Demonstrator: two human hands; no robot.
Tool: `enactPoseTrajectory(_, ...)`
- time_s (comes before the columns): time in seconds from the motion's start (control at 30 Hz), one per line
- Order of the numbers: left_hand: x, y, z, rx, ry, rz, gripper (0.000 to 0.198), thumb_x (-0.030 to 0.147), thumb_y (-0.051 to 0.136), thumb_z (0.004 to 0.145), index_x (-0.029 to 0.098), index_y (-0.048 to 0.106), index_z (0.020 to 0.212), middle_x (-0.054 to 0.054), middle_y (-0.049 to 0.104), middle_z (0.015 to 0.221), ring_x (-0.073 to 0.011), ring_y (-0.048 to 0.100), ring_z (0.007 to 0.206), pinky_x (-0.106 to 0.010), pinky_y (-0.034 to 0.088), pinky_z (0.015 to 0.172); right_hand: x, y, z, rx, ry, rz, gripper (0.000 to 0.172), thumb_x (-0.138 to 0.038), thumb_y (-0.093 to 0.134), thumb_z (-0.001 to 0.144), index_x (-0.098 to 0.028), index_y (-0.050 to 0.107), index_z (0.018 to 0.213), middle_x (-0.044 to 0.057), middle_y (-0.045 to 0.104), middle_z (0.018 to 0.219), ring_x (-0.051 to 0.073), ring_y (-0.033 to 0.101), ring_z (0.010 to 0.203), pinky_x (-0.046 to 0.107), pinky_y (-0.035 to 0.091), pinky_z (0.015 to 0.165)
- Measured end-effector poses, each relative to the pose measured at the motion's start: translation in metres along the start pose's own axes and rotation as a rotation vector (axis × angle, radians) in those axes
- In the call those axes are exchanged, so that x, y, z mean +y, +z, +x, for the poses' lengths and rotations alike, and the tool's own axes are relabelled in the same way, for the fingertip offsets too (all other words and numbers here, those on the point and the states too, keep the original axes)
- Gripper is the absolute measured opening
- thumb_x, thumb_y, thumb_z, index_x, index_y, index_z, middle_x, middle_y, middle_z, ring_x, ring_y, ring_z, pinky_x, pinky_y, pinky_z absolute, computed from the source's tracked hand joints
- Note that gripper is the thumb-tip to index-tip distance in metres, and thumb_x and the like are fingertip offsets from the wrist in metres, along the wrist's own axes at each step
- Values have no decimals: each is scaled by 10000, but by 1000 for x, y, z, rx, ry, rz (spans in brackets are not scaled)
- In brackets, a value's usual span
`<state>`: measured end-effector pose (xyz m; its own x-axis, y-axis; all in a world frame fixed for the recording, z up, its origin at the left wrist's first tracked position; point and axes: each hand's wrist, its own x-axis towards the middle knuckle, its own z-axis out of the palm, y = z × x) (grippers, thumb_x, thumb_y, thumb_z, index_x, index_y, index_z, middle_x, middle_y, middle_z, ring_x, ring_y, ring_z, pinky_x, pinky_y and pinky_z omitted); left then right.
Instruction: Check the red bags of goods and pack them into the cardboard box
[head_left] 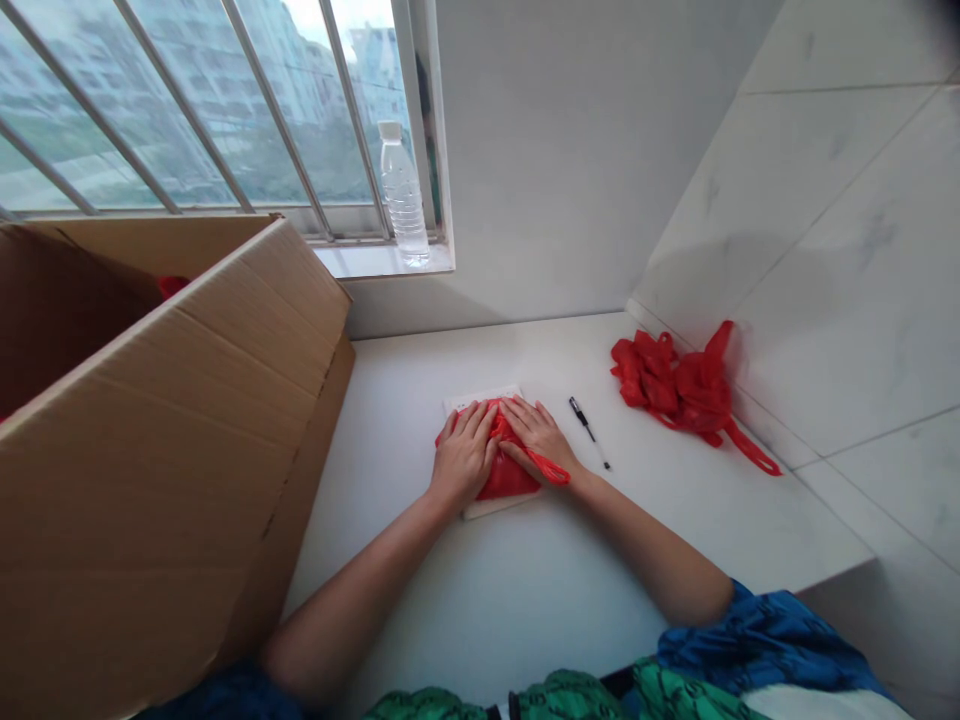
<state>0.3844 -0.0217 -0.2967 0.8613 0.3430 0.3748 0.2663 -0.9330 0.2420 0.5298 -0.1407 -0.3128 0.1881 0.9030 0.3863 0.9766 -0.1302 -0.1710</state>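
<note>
Both of my hands lie on a red plastic bag [510,478] in the middle of the white table. My left hand [466,452] rests flat on the bag's left side, fingers stretched forward. On the right side, my right hand [541,436] presses down with its fingers extended too. A looped red handle of the bag sticks out by my right wrist. Under the bag is a white book or pad [480,396], whose far and near edges show. What the bag contains, if anything, is hidden.
A black-capped pen [589,432] lies right of my hands. Crumpled red plastic bags [686,385] sit against the tiled wall. A large open cardboard box [187,430] stands at left, with something red inside. A clear water bottle [403,195] is on the windowsill [360,262].
</note>
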Motion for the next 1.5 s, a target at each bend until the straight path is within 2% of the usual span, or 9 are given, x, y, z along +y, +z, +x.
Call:
enactPoseTrajectory(0.57, -4, 10, -1, -8, -4, 33, 495, 314, 329, 1024, 181, 403, 1496, -59, 403, 1542, -244, 339, 1454, -482, 260, 1208, 3, 8, -1, -55, 5, -2, 645, -546, 259, 1026, -171, 290, 1550, 67, 307, 1598, 232, 229, 1494, 469, 198, 1222)
enactPoseTrajectory(0.93, -6, 12, -1, -51, -19, 38, 493, 314, 312, 1032, 166, 404, 1493, -52, 385, 1551, -233, 334, 1455, -469, 238, 1215, 4, 11, -2, -63, 7, 54, 636, -542, 276, 1025, -177, 306, 1545, 63, 329, 1590, 227, 226, 1494, 453, 198, 1224)
enactPoseTrajectory(1.5, -3, 12, -1, -46, -40, -20, 474, 314, 319, 1028, 168, 462, 1455, -61, 465, 1503, -231, 381, 1429, -474, 267, 1202, 2, 11, -2, -105, 20, 120, 673, -557, 232, 1027, -127, 311, 1538, 75, 339, 1584, 227, 242, 1488, 436, 174, 1233)
